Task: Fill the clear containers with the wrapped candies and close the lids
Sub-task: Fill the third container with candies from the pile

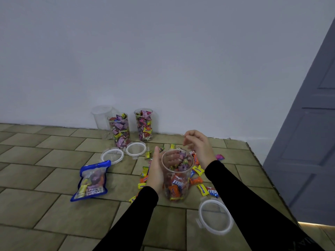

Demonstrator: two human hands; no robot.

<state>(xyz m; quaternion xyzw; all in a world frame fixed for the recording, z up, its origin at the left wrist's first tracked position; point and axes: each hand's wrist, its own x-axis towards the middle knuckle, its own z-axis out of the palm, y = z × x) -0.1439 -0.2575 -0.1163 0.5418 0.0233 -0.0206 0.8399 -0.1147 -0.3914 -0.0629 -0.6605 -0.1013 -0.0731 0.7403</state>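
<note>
Clear container [176,175] stands near-centre on the tiled floor [45,178], about half full, left hand [155,173] cupped around its wall to steady it while right hand [198,144] hovers over the mouth, fingers loosely curled, holding nothing visible.

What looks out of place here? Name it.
Wrapped candies lie scattered on the floor round the held container; three lids lie off. The blue bag lies flat, opened.
</note>
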